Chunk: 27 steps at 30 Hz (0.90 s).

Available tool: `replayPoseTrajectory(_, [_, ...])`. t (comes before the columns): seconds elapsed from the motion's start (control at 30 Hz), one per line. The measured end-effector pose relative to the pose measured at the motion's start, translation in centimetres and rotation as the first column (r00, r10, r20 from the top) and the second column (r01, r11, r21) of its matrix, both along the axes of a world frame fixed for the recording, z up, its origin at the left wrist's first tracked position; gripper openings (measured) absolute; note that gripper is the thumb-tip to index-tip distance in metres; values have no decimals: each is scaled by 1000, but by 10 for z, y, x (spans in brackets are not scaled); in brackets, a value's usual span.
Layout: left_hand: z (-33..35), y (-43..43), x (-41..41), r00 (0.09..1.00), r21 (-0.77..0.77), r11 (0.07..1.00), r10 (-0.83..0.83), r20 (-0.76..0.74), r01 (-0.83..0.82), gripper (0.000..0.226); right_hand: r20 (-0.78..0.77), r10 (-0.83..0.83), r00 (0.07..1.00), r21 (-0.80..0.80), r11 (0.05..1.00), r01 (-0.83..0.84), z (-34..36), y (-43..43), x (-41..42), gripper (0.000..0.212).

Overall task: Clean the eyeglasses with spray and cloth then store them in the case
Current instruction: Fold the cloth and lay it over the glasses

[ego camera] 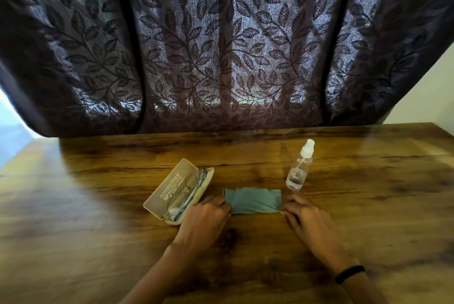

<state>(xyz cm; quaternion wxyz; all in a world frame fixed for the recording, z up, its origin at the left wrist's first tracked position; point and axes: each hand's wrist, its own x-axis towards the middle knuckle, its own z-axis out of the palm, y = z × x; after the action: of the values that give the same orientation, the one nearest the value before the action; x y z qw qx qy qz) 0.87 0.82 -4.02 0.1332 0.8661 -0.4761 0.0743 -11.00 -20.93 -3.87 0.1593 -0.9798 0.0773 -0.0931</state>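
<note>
A grey-green cleaning cloth (254, 200) lies flat on the wooden table (98, 205). My left hand (206, 217) pinches its near left corner and my right hand (307, 217) pinches its near right corner. To the left lies an open beige glasses case (169, 182), lid up. Folded thin-framed eyeglasses (185, 193) rest inside it. A clear spray bottle (299, 166) with a white nozzle stands upright beyond my right hand, just past the cloth's far right corner.
A dark leaf-patterned curtain (221, 46) hangs along the table's far edge. A pale wall (430, 95) shows at the right. A black band (350, 274) is on my right wrist.
</note>
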Motion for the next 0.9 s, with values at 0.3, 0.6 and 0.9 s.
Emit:
replayPoseTrajectory(0.3, [1,12,-11,997,56,997,-59,46,56,13,-42,31,999,-10,999,-31,-2,-3,-10,19])
replayPoseTrajectory(0.6, [4,16,-15,995,69,996,-66,81,60,27,-69,74,995,-11,997,-75,-1,-3,-12,17])
replayPoseTrajectory(0.9, [5,4,-5,988,-14,994,105,-110,-107,22,-63,-2,998,16,1000,3,6,-6,9,13])
